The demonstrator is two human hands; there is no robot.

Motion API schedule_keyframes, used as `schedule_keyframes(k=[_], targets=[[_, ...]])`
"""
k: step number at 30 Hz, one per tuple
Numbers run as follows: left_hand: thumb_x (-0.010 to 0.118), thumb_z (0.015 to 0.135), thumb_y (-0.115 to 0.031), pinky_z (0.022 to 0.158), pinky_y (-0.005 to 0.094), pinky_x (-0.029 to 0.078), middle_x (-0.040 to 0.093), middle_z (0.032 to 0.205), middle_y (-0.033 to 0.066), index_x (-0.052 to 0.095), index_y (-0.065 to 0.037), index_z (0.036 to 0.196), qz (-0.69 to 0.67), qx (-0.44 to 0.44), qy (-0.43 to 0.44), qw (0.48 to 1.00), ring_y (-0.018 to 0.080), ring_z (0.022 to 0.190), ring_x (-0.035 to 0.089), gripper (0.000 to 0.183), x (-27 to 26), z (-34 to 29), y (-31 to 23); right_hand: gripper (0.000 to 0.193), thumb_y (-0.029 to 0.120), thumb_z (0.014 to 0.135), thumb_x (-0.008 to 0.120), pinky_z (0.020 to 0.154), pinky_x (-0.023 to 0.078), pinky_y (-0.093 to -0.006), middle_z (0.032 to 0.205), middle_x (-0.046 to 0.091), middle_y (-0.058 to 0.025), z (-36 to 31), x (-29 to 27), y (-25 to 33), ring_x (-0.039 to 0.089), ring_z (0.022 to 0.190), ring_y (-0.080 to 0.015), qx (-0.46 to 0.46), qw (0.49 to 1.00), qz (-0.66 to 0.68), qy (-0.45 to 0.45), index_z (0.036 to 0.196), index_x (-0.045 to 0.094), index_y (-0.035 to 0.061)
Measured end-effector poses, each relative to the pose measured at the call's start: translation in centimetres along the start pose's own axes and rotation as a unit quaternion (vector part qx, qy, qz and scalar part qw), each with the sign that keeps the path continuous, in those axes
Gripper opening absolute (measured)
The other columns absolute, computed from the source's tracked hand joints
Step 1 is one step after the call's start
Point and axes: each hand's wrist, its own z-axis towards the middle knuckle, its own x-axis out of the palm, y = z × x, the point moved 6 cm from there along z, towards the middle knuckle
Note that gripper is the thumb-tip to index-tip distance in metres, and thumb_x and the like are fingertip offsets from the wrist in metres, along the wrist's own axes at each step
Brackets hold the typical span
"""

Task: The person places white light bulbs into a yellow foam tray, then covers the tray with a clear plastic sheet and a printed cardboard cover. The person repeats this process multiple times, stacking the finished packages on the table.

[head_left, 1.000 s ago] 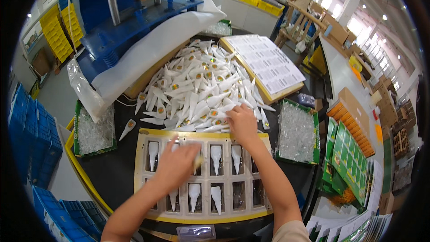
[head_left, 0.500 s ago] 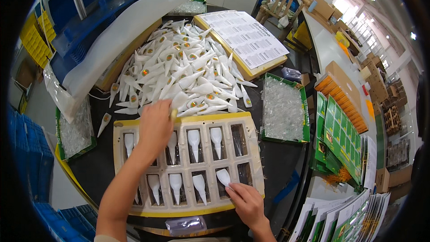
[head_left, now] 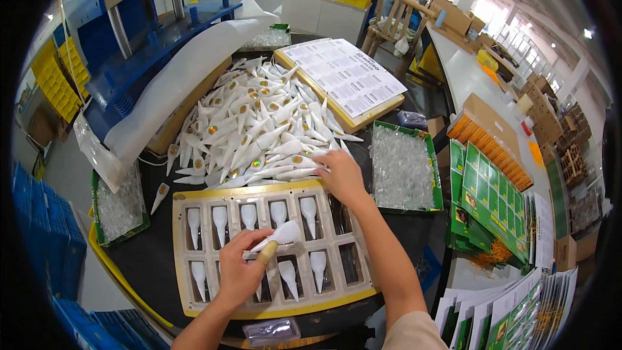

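Between the fingers and taped thumb of my left hand [head_left: 245,266] is a white tapered piece [head_left: 282,234], its rounded wide end pointing right. It is above a cream molding tray [head_left: 259,304] with two rows of pockets, most of which hold similar white pieces lying point toward me. The pockets at the tray's right end show no white piece. Behind the tray is a big heap of white tapered pieces [head_left: 253,123], many with a small colored round sticker. My right hand [head_left: 342,176] reaches over the tray to the heap's near right edge, fingertips pinched on a white piece there.
Green-edged boxes of clear plastic parts [head_left: 403,167] flank the heap. A printed sheet [head_left: 343,78] lies on a yellow-edged tray behind. The blue press [head_left: 146,45] stands at far left, green printed cards [head_left: 489,188] at right, a clear package [head_left: 272,331] near me.
My left hand has come back from the heap to above the tray, carrying a white piece. The right hand has left a piece in a front-row pocket and reached to the heap. The view has shifted.
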Motion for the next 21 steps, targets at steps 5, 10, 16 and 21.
schedule_keyframes(k=[5,10,16,21], targets=[[0.077,0.082,-0.005,0.075,0.0299,0.052,0.07,0.093,0.01,0.073,-0.002,0.107,0.059,0.073,0.03,0.995,0.0203,0.083,0.067,0.026,2.3,2.0,-1.0,0.021,-0.003,0.08,0.071,0.071,0.051,-0.0368,0.089,0.068,-0.0133,-9.2,-7.2,1.9,0.063,0.081,-0.0297,0.026,0.984,0.046,-0.173,0.101,0.075,0.0024],[0.076,0.074,-0.012,0.068,0.036,0.048,0.063,0.084,0.0067,0.072,-0.005,0.101,0.249,0.325,0.039,0.911,0.0246,0.077,0.062,0.028,7.9,4.1,-2.5,0.031,-0.004,0.073,0.069,0.074,0.053,-0.0362,0.099,0.068,-0.0108,-19.4,-9.0,6.3,0.064,0.084,-0.0283,0.012,0.989,-0.03,-0.145,0.103,0.074,0.003],[0.066,0.075,-0.019,0.074,0.0354,0.045,0.058,0.078,0.0029,0.063,-0.007,0.082,0.447,0.41,0.054,0.793,0.0188,0.077,0.06,0.015,14.2,4.8,-1.1,0.027,0.0,0.071,0.068,0.079,0.052,-0.0373,0.107,0.069,-0.0103,-23.6,-7.2,8.4,0.065,0.092,-0.0256,-0.005,0.993,-0.079,-0.091,0.097,0.073,-0.0011],[0.069,0.082,-0.023,0.108,0.0483,0.036,0.063,0.122,0.0097,0.058,-0.004,0.13,0.403,0.306,0.147,0.85,0.0242,0.115,0.06,0.053,13.0,3.1,-0.9,0.024,0.0,0.074,0.069,0.084,0.05,-0.038,0.111,0.07,-0.0077,-24.9,-6.0,8.3,0.064,0.097,-0.0241,0.026,0.997,-0.058,-0.053,0.098,0.072,-0.0016]])
